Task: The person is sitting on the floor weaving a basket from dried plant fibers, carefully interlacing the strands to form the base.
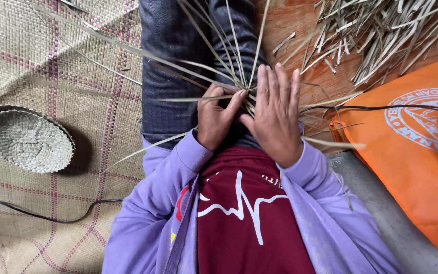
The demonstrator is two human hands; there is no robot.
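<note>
On the woven mat (36, 61), near its left edge, lies a small round plaited basket (29, 138). On the person's lap, the left hand (218, 119) pinches the crossing of the pale dry leaf strips (239, 83); the right hand (276, 114) lies flat, fingers spread, pressing them. Light, springy, likely brittle, they seem best held at the crossing. Right: an orange fabric bag (411, 167).

Woven mat (36, 61) under small basket (29, 139), black cable (51, 217).
</note>
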